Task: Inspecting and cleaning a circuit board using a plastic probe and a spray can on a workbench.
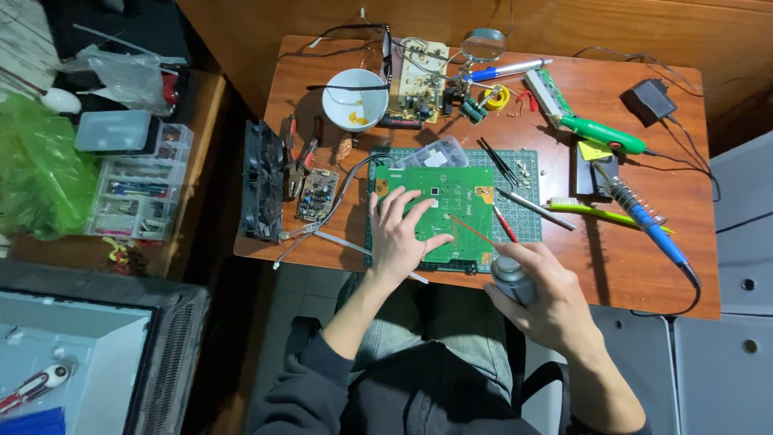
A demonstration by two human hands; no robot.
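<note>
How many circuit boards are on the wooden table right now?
3. A large green circuit board lies on the cutting mat under the left hand; a small dark board sits to its left; a beige board rests beside the white bowl. Others may be hidden.

There is one view only, from the camera worn on the person's head, looking almost straight down onto the wooden worktop from above the seated lap. It sits at about arm's reach, near enough to take in both hands and forearms (low in the frame), the whole worktop, and strips of floor and shelving on either side.
</note>
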